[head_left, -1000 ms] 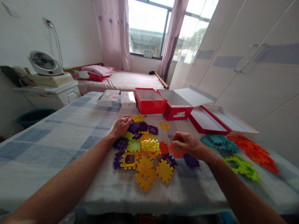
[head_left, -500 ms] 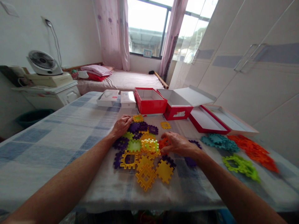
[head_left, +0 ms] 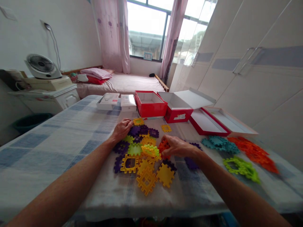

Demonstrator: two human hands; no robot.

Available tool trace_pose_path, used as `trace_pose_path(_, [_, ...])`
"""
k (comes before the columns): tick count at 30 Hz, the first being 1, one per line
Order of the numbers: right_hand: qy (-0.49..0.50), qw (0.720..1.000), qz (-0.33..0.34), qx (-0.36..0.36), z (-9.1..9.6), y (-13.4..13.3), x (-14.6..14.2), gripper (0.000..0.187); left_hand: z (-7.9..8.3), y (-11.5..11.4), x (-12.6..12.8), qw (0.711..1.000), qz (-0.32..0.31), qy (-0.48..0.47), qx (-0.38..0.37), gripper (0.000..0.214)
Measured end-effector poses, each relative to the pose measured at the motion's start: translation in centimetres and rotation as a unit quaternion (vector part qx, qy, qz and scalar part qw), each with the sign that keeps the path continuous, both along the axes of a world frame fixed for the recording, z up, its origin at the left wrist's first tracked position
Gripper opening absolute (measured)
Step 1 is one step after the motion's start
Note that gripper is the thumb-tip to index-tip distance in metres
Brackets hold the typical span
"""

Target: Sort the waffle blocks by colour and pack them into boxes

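A mixed pile of notched plastic tiles lies on the table. My left hand [head_left: 122, 128] rests at its far left edge, fingers loosely bent, beside a yellow frame tile [head_left: 138, 121] and purple tiles [head_left: 134, 130]; it holds nothing I can see. Right of the pile, my right hand [head_left: 176, 146] has thumb and fingers closed round an orange tile [head_left: 164, 145], partly hidden by them. A yellow and green tile [head_left: 151, 151] is tilted up in the middle. Nearer me lie yellow tiles [head_left: 146, 180]. More purple tiles [head_left: 191, 163] sit under my right wrist.
Sorted groups lie on the right: teal tiles [head_left: 220, 144], orange tiles [head_left: 254, 154] and lime green tiles [head_left: 241, 168]. Along the far side stand a red box [head_left: 151, 108], another red box with a raised lid [head_left: 178, 115], shallow trays [head_left: 208, 126] and small white boxes [head_left: 128, 103].
The camera view has shifted slightly. My right hand's fingers have closed a little more around the orange tile; the left hand stays at the same place by the pile.
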State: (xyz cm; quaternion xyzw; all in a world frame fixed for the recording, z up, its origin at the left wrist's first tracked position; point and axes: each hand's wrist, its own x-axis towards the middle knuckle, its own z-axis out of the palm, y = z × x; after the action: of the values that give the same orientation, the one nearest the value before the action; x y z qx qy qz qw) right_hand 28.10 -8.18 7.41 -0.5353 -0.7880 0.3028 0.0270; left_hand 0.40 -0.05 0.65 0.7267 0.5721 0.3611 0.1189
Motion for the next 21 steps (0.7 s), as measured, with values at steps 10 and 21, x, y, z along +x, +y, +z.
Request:
trace_pose_path(10, [0.027,0.99,-0.026,0.136,-0.1,-0.3,-0.1,0.021,-0.2,0.0,-0.1,1.0,0.001,-0.007,-0.005,0.048])
trace_pose_path(21, [-0.033,0.97,-0.011,0.242,-2.1,-2.4,-0.4,0.022,-0.1,0.1,-0.3,1.0,-0.005,0.0,-0.015,0.055])
